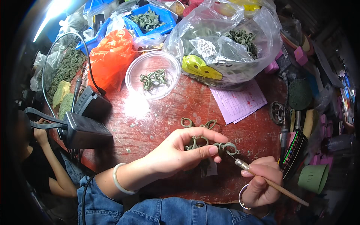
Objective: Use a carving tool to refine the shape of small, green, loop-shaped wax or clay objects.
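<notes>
My left hand (pixel 191 150) pinches a small green ring-shaped wax piece (pixel 228 147) between thumb and fingers. In my right hand (pixel 264 179) is a wooden-handled carving tool (pixel 277 184) with a metal collar, held like a pen. Its thin tip meets or nearly meets the underside of the green piece; I cannot tell which. Beyond my left fingers, more green ring pieces (pixel 186 122) lie on the red worn table (pixel 150 129). Others show partly behind and beneath that hand.
A round clear tub (pixel 129 80) holds green pieces. Behind it are an orange bag (pixel 110 52), a blue tray (pixel 170 23) and a large clear bag (pixel 225 71). Pink papers (pixel 242 101) lie at right; black boxes (pixel 88 131) stand left. Another person's arm (pixel 56 165) shows at far left.
</notes>
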The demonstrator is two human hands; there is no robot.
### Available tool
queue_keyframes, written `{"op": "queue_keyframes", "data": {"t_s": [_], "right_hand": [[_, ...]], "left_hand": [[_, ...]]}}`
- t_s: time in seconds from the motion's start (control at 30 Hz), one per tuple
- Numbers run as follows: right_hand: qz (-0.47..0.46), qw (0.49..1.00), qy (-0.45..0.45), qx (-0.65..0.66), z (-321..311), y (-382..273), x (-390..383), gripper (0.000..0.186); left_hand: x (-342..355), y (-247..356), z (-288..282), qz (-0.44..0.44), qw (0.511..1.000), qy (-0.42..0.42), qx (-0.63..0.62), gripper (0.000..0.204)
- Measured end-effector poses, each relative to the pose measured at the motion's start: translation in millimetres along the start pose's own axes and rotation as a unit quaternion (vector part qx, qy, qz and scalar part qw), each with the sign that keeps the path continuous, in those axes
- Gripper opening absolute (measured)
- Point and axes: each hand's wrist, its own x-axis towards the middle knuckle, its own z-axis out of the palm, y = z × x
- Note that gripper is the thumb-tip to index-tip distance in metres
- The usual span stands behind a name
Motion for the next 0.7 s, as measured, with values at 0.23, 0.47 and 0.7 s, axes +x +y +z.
{"op": "queue_keyframes", "data": {"t_s": [0.23,0.47,0.7], "right_hand": [[-0.004,1.0,-0.013,-0.008,5,3,0,0.017],[-0.022,0.999,-0.015,-0.018,8,4,2,0.017],[0.013,0.999,-0.045,0.004,0,-1,-1,0.014]], "left_hand": [[-3,9,9,0.028,0.995,-0.004,0.096,0.029],[-1,2,4,0.073,0.984,-0.006,0.16,0.028],[-1,2,5,0.065,0.986,0.0,0.152,0.027]]}}
